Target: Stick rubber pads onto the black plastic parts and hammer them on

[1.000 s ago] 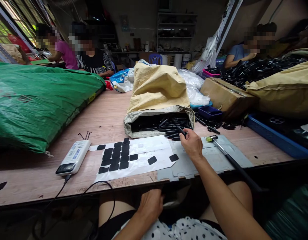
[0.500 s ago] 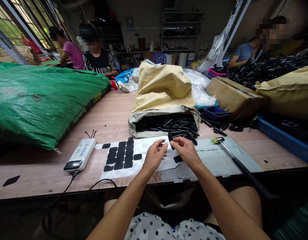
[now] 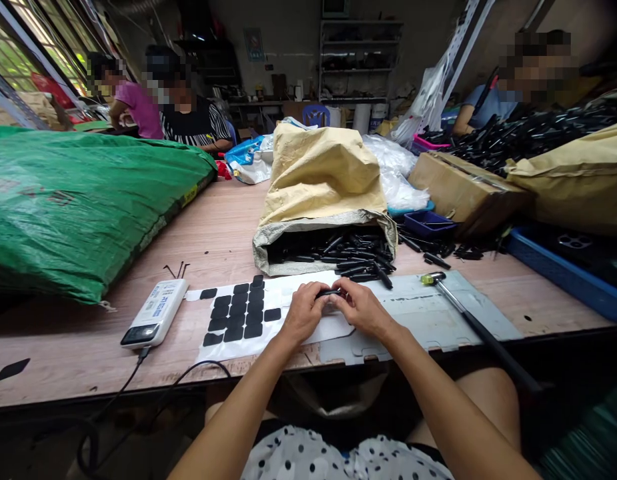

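Note:
Between my two hands is a slim black pen-like piece [image 3: 329, 292], lying sideways above the white sheet. My left hand [image 3: 305, 312] is closed on its left end, and my right hand [image 3: 362, 308] has fingers and thumb pinched at its right end. Rows of black rounded-square patches [image 3: 235, 313] lie on the white sheet [image 3: 283, 333] left of my hands. Just beyond the fingers, many similar black pieces [image 3: 358, 257] spill from an open-mouthed tan sack [image 3: 321, 173]. A grey board [image 3: 413, 327] sits under and right of my right hand.
A hammer [image 3: 461, 307] rests across the board, its black handle past the table edge. At left are a white power bank [image 3: 155, 312] with a cable and a bulging green sack [image 3: 88, 207]. A blue tray [image 3: 563, 273] and a cardboard box [image 3: 471, 193] stand right. Other people sit beyond.
My hands have come together; the left fingers, apart from the piece before, now grip it too. The black piece has turned from upright to sideways. The view has shifted slightly.

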The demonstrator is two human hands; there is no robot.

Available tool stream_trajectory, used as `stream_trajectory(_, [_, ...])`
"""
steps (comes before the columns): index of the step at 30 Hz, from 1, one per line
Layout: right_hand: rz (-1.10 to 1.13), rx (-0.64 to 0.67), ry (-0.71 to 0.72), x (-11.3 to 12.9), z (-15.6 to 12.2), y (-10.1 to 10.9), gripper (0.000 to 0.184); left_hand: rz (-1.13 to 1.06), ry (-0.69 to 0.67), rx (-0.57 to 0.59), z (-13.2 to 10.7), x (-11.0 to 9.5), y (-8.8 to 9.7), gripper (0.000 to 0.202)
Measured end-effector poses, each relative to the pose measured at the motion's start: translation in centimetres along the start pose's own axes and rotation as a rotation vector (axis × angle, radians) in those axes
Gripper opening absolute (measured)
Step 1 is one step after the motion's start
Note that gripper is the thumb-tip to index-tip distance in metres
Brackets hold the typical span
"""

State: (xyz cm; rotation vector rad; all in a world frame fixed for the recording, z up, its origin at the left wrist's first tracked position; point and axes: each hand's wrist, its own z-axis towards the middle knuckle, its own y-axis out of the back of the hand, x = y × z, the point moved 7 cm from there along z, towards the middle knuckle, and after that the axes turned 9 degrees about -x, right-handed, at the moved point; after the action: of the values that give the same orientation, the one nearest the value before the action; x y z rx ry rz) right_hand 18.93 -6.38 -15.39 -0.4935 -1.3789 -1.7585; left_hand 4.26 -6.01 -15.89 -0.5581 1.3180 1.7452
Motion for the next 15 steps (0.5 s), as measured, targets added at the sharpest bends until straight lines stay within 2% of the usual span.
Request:
stream_trajectory(3, [-0.066,0.024,0.097,-0.2,-0.1,-0.4,0.013,0.095,-0.038,0.019,-0.3,0.6,-0.9,0.02])
stream_trajectory(7, [-0.104,0.021,0.102,-0.7,-0.3,-0.5,0.014,0.278,-0.086,0.014,-0.7,0.8,-1.4,0.019])
stream_trajectory(11, [-0.231,0.082,0.148,-0.4,-0.3,-1.0,0.019,0.382,-0.101,-0.004,-1.0,0.4,-1.2,0.016])
stream_trajectory(15, [-0.265,0.03,0.172,0.2,-0.2,-1.4,0.022,0.412,-0.099,-0.035,-1.2,0.1,-0.7,0.013])
